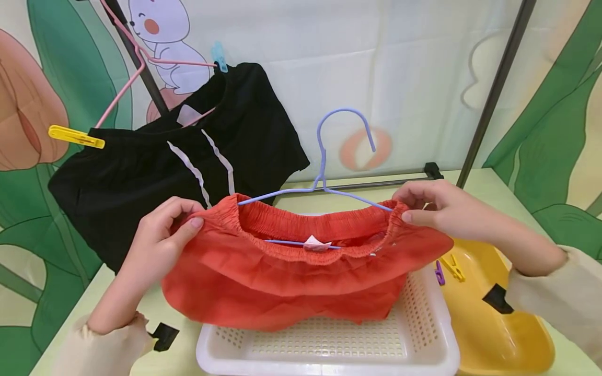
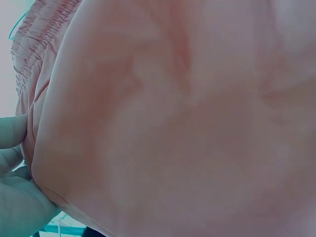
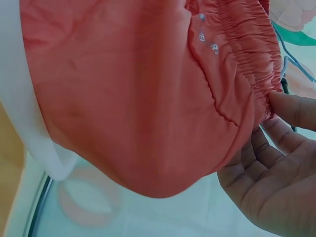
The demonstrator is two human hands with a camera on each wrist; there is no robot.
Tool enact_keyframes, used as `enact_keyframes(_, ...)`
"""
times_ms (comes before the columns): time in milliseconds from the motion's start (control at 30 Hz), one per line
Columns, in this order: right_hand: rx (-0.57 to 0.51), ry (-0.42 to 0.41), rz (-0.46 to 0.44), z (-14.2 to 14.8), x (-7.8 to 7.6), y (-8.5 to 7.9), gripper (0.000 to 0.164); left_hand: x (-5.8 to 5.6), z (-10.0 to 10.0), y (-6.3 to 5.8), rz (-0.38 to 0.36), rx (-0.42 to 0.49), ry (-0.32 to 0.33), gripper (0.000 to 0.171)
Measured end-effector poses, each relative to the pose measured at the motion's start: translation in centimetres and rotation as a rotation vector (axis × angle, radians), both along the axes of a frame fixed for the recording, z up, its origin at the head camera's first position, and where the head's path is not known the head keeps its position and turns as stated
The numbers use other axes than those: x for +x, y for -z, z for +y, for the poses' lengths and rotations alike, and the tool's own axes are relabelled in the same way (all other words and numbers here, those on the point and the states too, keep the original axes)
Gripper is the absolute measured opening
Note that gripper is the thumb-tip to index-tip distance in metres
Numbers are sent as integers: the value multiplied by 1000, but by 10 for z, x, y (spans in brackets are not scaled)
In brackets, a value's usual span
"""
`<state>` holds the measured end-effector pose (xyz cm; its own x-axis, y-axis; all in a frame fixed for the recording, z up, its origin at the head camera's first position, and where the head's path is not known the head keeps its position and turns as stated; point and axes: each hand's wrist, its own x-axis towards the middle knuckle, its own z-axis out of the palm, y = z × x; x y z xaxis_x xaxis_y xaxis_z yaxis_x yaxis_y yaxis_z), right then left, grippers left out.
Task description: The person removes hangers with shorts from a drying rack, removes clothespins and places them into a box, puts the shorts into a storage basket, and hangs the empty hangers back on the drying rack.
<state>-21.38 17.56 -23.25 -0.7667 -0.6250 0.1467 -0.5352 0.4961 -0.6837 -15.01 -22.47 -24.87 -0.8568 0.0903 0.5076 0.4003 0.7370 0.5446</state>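
Note:
Red shorts (image 1: 287,284) with a gathered elastic waistband are stretched sideways above a white basket. Inside the waistband sits a lilac-blue wire hanger (image 1: 323,162), its hook standing up and its lower bar crossing behind a white label (image 1: 316,244). My left hand (image 1: 160,240) pinches the left side of the waistband between thumb and fingers. At the opposite end my right hand (image 1: 439,209) pinches the waistband beside the hanger's shoulder. Cloth fills most of the left wrist view. In the right wrist view, small pale lettering (image 3: 214,48) shows near the gathers.
Black shorts (image 1: 155,193) hang at left from a pink hanger (image 1: 138,49), held by a yellow clothespin (image 1: 76,137) and a blue clothespin (image 1: 219,56). The white basket (image 1: 324,368) stands below; right of it, a yellow tray (image 1: 494,334) holds purple and yellow clothespins. Dark rack poles (image 1: 496,94) rise behind.

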Motion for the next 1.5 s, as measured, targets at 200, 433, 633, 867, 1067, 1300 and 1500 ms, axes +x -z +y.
enact_keyframes(200,-35,16,57,12,1,-5,19,-3,9,-12,27,-6,11,8)
enact_keyframes(433,-34,44,102,25,2,-10,19,-5,19,-22,18,6,34,10)
enact_keyframes(633,-58,84,125,38,2,-15,21,-8,30,-30,-6,23,58,11)
enact_keyframes(867,-91,128,165,54,5,-24,24,-11,45,-41,-8,38,92,12)
enact_keyframes(1067,-84,231,170,66,8,-26,23,-15,57,-44,-13,59,135,12)
enact_keyframes(1300,-61,375,143,78,13,-30,22,-18,67,-43,-35,87,172,11)
enact_keyframes(1500,-66,442,173,88,14,-29,22,-19,77,-42,-82,115,214,13)
